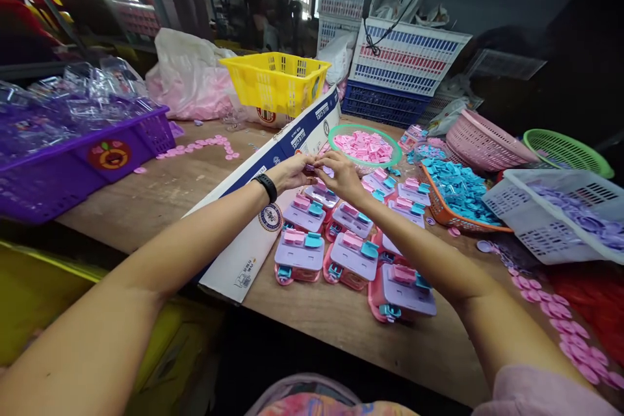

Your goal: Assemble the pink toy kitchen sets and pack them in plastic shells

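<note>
My left hand (294, 172), with a black band on its wrist, meets my right hand (342, 175) above the far rows of small toy assemblies. Fingers of both hands are pinched together around a small part, mostly hidden by them; a bit of pink and lilac shows there. Below stand several box-shaped toy assemblies (351, 253), with lilac tops, pink bases, and pink and turquoise pieces on top. Just beyond my right hand, a green-rimmed basket (336, 151) holds loose pink pieces (368, 146).
A long white-and-blue cardboard piece (253, 201) stands left of the assemblies. Rightward are an orange basket (441, 213) of turquoise pieces, a white basket (531, 227) of lilac parts and pink discs (560, 315). A purple crate (63, 175) and yellow basket (273, 88) stand left and behind.
</note>
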{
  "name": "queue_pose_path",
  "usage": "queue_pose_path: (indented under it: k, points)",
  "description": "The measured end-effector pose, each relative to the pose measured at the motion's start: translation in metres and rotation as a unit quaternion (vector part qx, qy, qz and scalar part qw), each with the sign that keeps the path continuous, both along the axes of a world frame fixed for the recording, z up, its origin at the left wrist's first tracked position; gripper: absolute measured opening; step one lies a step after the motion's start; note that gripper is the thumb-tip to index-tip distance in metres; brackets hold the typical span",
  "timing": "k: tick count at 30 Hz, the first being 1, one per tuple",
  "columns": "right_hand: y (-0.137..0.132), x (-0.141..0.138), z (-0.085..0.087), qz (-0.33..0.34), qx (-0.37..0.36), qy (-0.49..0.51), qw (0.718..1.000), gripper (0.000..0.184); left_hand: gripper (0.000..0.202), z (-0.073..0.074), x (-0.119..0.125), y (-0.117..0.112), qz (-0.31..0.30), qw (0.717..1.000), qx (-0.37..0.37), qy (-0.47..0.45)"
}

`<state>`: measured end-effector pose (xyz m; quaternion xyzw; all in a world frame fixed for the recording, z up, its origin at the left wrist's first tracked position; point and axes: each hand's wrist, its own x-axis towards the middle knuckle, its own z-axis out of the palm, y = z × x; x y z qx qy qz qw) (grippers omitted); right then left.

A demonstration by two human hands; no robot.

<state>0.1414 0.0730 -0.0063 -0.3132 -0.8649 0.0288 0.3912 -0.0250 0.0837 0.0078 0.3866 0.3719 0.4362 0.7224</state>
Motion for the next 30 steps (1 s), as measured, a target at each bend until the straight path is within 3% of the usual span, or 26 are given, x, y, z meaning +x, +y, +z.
queue_pose_path:
  k: [7,9,10,12,14,15,21,28,30]
  points:
    - [-0.012,0.004,-0.002,-0.064,0.018,-0.003,0.998,0.01,0.005,0.001,-0.013,-0.014,-0.065,0.998,0.005,0.01]
    - [-0.014,0.006,-0.005,-0.09,-0.019,-0.037,0.995,0.012,0.018,-0.002,-0.019,-0.014,-0.072,0.989,0.067,0.107]
    - [-0.014,0.007,-0.007,-0.099,-0.046,-0.07,0.992,0.013,0.023,-0.004,-0.022,-0.012,-0.06,0.971,0.122,0.198]
    - [-0.013,0.006,-0.012,-0.106,-0.1,-0.161,0.976,0.015,0.023,-0.012,-0.028,-0.009,-0.01,0.893,0.229,0.386]
    - [-0.01,0.002,-0.017,-0.109,-0.13,-0.257,0.951,0.018,0.013,-0.02,-0.032,-0.005,0.029,0.819,0.291,0.494]
    - [-0.008,-0.001,-0.02,-0.115,-0.131,-0.294,0.94,0.02,0.011,-0.024,-0.033,-0.003,0.034,0.801,0.306,0.513]
    - [-0.001,-0.015,-0.026,-0.115,-0.1,-0.402,0.903,0.026,0.041,-0.037,-0.032,0.0,-0.063,0.743,0.395,0.537]
    - [0.01,0.002,-0.04,-0.023,-0.075,-0.343,0.936,0.021,0.042,-0.044,-0.033,-0.003,-0.124,0.704,0.426,0.555]
    - [0.015,0.005,-0.043,-0.01,-0.069,-0.331,0.941,0.021,0.036,-0.045,-0.033,-0.003,-0.129,0.705,0.426,0.552]
